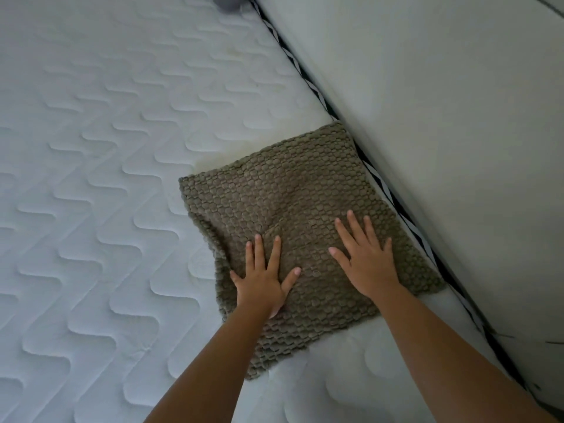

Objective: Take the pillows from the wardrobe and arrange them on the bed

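A square olive-brown pillow (293,203) with a knobbly woven cover lies flat on the white quilted mattress (106,178), its right edge along the mattress border. My left hand (262,276) rests palm down on the pillow's near left part, fingers spread. My right hand (366,257) presses flat on its near right part, fingers also apart. Neither hand grips anything. The wardrobe is out of view.
A black-and-white striped trim (308,77) runs diagonally along the mattress edge. Beyond it rises a pale wall or headboard panel (442,117). A grey rounded object (229,1) peeks in at the top edge.
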The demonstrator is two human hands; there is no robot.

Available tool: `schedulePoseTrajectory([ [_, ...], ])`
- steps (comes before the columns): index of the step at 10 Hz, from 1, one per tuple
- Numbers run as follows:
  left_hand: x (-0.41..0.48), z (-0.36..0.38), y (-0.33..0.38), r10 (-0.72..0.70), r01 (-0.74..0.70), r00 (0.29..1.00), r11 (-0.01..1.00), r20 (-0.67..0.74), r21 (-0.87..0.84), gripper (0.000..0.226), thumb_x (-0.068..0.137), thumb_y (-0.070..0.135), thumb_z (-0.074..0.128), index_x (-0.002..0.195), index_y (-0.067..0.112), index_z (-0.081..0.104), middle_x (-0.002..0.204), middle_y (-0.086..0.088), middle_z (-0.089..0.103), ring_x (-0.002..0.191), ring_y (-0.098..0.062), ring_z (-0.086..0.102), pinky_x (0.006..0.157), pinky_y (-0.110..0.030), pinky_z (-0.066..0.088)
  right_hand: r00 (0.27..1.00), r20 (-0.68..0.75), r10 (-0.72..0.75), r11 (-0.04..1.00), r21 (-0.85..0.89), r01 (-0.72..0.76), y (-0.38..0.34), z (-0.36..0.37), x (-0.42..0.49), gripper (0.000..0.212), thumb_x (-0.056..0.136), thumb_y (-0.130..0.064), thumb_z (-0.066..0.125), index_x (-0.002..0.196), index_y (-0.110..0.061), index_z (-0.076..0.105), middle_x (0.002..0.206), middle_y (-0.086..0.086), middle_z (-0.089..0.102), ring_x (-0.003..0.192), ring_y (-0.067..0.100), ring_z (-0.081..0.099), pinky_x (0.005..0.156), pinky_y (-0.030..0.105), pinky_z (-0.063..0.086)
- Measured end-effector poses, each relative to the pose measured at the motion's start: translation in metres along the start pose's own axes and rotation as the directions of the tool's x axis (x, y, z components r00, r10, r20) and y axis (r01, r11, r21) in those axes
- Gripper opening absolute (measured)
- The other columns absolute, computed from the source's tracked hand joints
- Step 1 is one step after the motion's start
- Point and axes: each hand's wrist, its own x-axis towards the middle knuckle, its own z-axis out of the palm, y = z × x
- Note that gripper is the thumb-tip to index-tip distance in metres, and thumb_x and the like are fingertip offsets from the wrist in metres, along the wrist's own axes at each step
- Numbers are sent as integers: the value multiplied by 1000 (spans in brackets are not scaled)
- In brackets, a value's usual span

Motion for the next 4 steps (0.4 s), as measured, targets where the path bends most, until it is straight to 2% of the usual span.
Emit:
schedulePoseTrajectory([
  [1, -16, -7, -11, -57, 62, 996, 996, 75, -69, 71, 85, 68, 17, 135, 43, -26, 154, 1, -26, 142, -19, -21, 106, -67, 3, 984, 142, 108, 988, 97, -122, 16, -17, -14, 58, 93, -51, 19, 142, -39, -8, 156, -6, -12, 143, 23, -7, 110, 60, 5],
  [2, -31, -18, -8, -110, 125, 985, 985, 130, -117, 70, 90, 61, 21, 142, 35, -17, 156, -2, -18, 144, -22, -11, 109, -63, 4, 972, 200, 124, 969, 187, -162, 16, -37, -27, 54, 97, -41, 25, 145, -31, 3, 157, 0, -2, 143, 25, 2, 113, 55, 10],
  [3, -51, -46, 9, -149, 162, 986, 951, 71, -264, 54, 96, 36, 33, 144, 13, 21, 149, -16, 30, 133, -32, 34, 107, -46, 32, 988, 46, 146, 926, 346, -153, -3, -65, -46, 39, 96, -20, 36, 134, -12, 42, 141, 15, 39, 127, 29, 37, 103, 37, 31],
  [4, -75, -75, 28, -169, 120, 983, 883, -69, -453, 31, 93, 22, 40, 118, 10, 56, 120, -14, 60, 104, -28, 57, 86, -33, 44, 994, -45, 98, 876, 479, -65, -34, -90, -67, 27, 93, -15, 41, 112, -11, 59, 113, 12, 54, 97, 23, 53, 83, 31, 41],
])
